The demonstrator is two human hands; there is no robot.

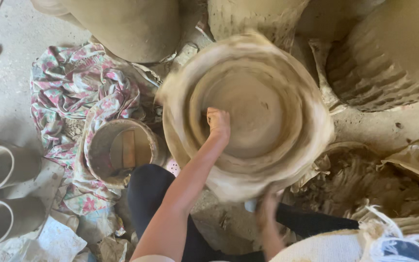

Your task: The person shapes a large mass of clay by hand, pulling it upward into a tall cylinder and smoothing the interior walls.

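While left hand (217,122) presses inside clay bowl (248,114): floral cloth (73,92) & small pot (122,150) beside; right hand (266,211) blurred, grip unclear.

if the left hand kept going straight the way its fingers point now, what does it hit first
The left hand reaches up and away inside the big clay bowl. Going straight on, it would most likely meet the bowl's inner wall on the far side, though motion blur makes the depth hard to judge.

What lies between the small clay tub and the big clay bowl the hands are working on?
In the head view, little: only folds of flowered cloth separate the small tub from the big bowl.
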